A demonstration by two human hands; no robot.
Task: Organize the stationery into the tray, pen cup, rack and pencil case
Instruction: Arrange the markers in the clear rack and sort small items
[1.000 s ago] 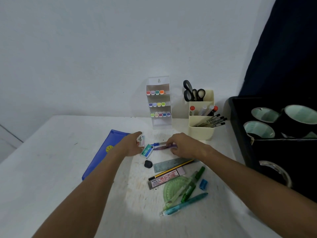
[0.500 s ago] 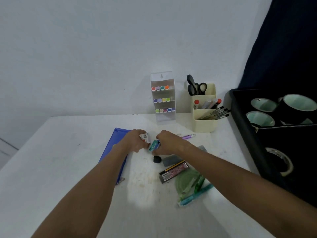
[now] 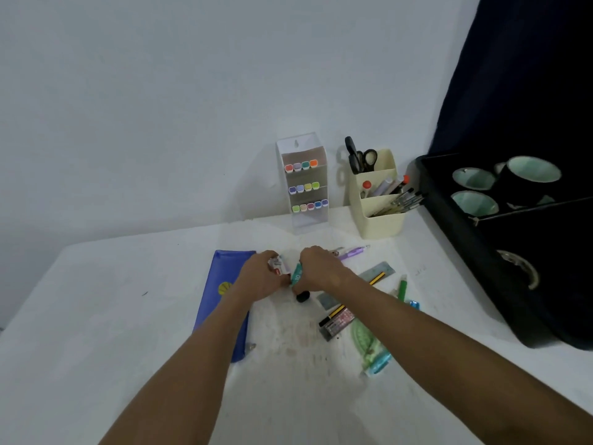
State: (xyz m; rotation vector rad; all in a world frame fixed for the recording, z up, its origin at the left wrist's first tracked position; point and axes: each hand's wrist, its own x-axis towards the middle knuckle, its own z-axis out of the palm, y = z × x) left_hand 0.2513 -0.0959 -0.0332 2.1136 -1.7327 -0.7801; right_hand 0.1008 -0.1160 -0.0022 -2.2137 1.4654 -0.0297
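Both hands meet mid-table. Left hand [image 3: 261, 279] curls round a small white-and-red eraser [image 3: 278, 265]; right hand [image 3: 317, 271] pinches a green-sleeved eraser [image 3: 296, 275], the two hands just beside each other. Left forearm lies over the blue pencil case [image 3: 221, 300], which sits flat on the white table [image 3: 96, 316], its near end partly covered.

Around them: a small black object [image 3: 303, 296] just below the right hand — too small to identify. A purple pen [image 3: 353, 252] lies behind the right hand. Under and beside the right forearm sit a steel ruler [image 3: 380, 270], a yellow-black pencil [image 3: 335, 313], a lead box [image 3: 337, 323], a green protractor [image 3: 361, 340], a teal pen [image 3: 378, 364], a green pen [image 3: 402, 289] and a blue sharpener [image 3: 415, 305]; the arm hides the middle of the ruler and pencil.

At the wall stand the clear rack [image 3: 305, 184] with three rows of coloured markers, and the cream pen cup [image 3: 377, 200] holding scissors [image 3: 361, 157] and pens. The black tray [image 3: 465, 252] at right holds tape rolls [image 3: 473, 179] — cut off by the frame edge, interior dark.
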